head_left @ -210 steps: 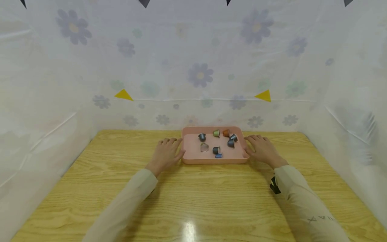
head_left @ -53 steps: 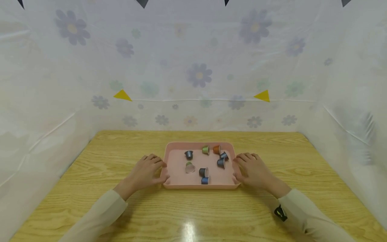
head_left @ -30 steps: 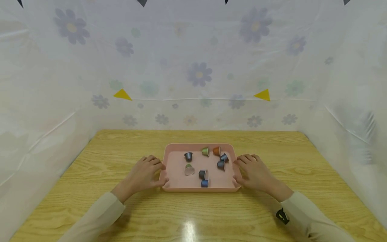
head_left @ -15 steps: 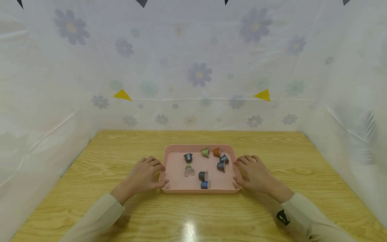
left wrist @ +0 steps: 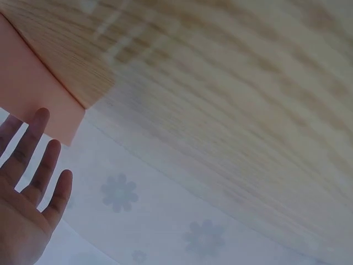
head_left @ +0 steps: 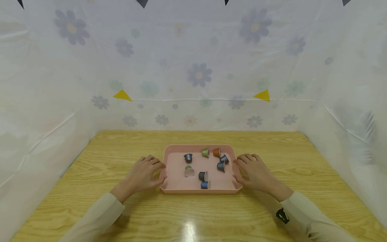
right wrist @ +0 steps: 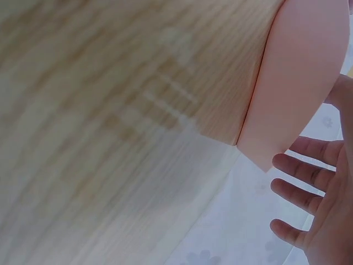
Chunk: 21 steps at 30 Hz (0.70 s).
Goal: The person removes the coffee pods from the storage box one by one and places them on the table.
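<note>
A pink tray (head_left: 178,161) lies on the table with several coffee capsules in it. Near its back edge are a green capsule (head_left: 205,152) and an orange capsule (head_left: 216,152). A blue capsule (head_left: 205,185) lies at the front, beside a black capsule (head_left: 202,175). Dark capsules lie at the left and right, and one shows its pale lid (head_left: 189,172). My left hand (head_left: 145,174) is at the tray's left side, fingers extended and spread in the left wrist view. At the right side is my right hand (head_left: 254,172), its fingers also extended; exact contact is unclear.
The wood-grain table (head_left: 193,211) extends around the tray. Behind it hangs a pale flowered sheet (head_left: 199,111), with similar sheets at both sides. Yellow triangles (head_left: 122,95) show on the back sheet.
Since seven seconds ago the tray has slid toward me and slightly left, both hands moving with it. During the last half second it stays put, and the left thumb has shifted slightly at the rim.
</note>
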{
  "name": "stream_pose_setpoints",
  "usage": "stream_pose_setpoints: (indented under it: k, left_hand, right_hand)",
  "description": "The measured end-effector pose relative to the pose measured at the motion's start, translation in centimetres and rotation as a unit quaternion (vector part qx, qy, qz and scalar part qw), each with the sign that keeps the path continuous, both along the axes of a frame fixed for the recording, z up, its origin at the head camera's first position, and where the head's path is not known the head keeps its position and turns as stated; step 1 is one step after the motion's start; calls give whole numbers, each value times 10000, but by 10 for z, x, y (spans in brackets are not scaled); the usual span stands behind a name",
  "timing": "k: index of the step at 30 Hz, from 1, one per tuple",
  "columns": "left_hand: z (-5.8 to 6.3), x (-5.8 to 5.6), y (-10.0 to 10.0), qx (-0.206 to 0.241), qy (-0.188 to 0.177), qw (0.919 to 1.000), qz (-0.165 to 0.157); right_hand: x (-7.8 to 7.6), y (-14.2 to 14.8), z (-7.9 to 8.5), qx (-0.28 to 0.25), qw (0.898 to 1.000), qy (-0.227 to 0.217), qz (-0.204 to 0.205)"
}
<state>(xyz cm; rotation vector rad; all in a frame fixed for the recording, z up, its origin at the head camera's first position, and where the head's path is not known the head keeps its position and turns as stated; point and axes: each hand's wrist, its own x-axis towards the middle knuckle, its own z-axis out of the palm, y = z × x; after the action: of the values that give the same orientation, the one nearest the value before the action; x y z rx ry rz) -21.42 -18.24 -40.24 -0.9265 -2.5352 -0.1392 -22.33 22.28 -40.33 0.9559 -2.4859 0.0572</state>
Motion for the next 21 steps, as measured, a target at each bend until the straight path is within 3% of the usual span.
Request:
stream_pose_setpoints:
  k: [8,21]
  left_hand:
    - [0,-3,1,-140,-145,9995,244]
    - [1,-11,7,-3,-318,9976,617]
  right_hand:
    - [-6,-1,0,-59,9998,170,129]
    - [-15,-12,5,241,9993,218,206]
